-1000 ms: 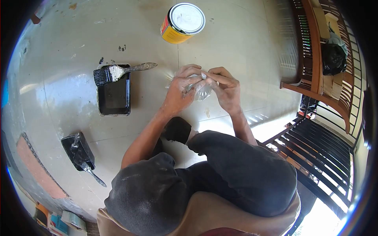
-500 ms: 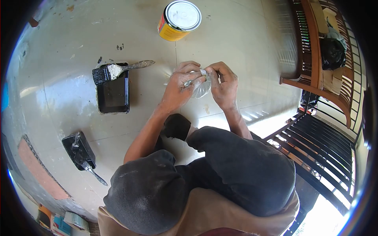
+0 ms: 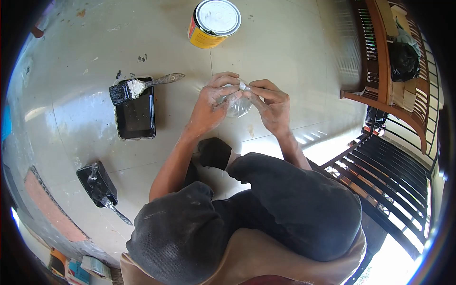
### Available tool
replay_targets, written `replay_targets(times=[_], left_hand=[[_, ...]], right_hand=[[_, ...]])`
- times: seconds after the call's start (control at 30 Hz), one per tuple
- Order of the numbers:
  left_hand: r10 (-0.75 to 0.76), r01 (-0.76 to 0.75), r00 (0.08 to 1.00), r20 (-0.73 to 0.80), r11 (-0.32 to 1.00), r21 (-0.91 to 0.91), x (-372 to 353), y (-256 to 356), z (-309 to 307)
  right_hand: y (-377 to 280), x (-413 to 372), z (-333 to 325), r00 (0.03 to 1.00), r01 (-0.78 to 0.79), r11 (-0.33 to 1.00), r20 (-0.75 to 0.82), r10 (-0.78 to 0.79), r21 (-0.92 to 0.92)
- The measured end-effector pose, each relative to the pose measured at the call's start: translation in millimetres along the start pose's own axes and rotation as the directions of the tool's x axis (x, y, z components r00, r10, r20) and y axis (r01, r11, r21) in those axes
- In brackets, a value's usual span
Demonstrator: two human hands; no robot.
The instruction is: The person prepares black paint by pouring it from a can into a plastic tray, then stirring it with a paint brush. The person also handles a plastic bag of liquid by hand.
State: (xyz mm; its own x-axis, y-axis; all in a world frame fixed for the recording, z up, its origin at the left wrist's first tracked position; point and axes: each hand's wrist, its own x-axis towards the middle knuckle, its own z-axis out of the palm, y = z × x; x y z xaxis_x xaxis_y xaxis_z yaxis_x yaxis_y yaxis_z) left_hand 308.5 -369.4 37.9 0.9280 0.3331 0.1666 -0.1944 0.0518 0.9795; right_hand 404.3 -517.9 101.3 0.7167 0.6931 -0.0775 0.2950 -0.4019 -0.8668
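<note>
The small bag (image 3: 239,107) is thin clear plastic, crinkled and shiny. The floor (image 3: 294,57) is smooth glossy tile. The can (image 3: 213,23) has a bright metal lid. The black tray (image 3: 136,114) looks glossy.

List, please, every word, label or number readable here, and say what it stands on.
No text can be read.
On the round yellow metal tin with silver lid: label too blurred.
On the coloured printed packets, lower left: too small.
On the small clear plastic bag between left hand and right hand: no print visible.
</note>
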Motion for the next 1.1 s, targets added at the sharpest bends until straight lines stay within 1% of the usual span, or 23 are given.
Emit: replay_targets(times=[0.07,0.17,0.27,0.37,0.47,0.57,0.87,0.97,1.07,1.1], left_hand=[[-0.023,0.023,1.000,-0.012,1.000,0.001,2,5,3],[0.042,-0.036,0.998,-0.038,0.989,0.142,3,6,12],[0.073,-0.068,0.997,-0.025,0.984,0.166,-1,5,19],[0.075,-0.072,0.997,-0.009,0.985,0.157,0,10,22],[0.077,-0.074,0.997,-0.009,0.980,0.182,0,12,24],[0.090,-0.093,0.996,0.025,0.979,0.179,3,14,25],[0.119,-0.124,0.992,0.036,0.972,0.198,4,18,27],[0.030,-0.042,0.998,0.059,0.976,0.212,3,24,25],[0.054,-0.073,0.995,0.084,0.970,0.233,5,24,24],[0.072,-0.086,0.995,0.071,0.971,0.224,5,24,24]], right_hand=[[2,-3,8,0.992,0.009,0.997,-0.122,0.001,0.076],[-2,-5,12,0.974,0.018,0.987,-0.225,0.018,0.157],[-6,-12,11,0.959,-0.060,0.985,-0.265,0.102,0.163],[-8,-15,14,0.937,-0.010,0.975,-0.340,0.086,0.220],[-7,-15,17,0.906,0.037,0.998,-0.423,-0.014,0.046],[-11,-13,16,0.892,0.013,0.999,-0.452,-0.028,-0.038],[-8,-9,18,0.851,-0.002,0.997,-0.524,-0.038,-0.075],[-5,-7,19,0.833,0.010,0.997,-0.551,-0.050,-0.075],[-4,-4,20,0.820,0.016,0.993,-0.566,-0.079,-0.115],[-4,-3,20,0.815,0.021,0.995,-0.575,-0.075,-0.100]])
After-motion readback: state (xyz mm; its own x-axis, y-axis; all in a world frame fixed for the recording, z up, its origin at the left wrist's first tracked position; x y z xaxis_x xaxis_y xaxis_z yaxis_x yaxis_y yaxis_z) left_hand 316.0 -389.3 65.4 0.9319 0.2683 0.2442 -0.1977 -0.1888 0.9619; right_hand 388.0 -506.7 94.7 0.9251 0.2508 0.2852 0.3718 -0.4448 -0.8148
